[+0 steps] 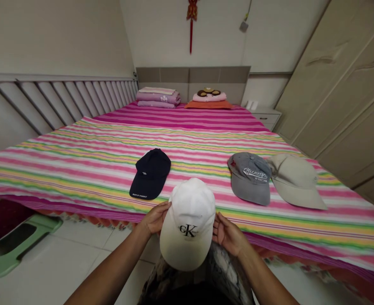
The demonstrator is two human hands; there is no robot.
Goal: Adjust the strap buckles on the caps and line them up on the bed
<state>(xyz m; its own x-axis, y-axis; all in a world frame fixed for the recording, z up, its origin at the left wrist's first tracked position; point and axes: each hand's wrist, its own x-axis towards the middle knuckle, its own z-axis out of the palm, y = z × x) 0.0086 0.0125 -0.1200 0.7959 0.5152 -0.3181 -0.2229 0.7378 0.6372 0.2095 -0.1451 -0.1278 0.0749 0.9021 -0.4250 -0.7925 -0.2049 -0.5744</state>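
A white baseball cap [190, 216] with black "CK" letters hangs in front of me at the bed's near edge, its brim towards me. My left hand [158, 217] grips its left side, with the fingers partly hidden behind it. On the other side, my right hand [227, 233] holds the cap's edge with curled fingers, the thumb raised beside it. Just beyond, to the left, a dark navy cap [152, 171] lies on the bed. Further right rest a grey cap [250, 180] with white lettering and a beige cap [297, 180], which touch each other.
The bed [193, 144] has a striped pink, yellow and green cover. Folded purple bedding [158, 99] and a pink pillow [209, 97] lie by the headboard [164, 75]. A green stool [40, 224] stands at lower left, a nightstand [265, 116] at back right.
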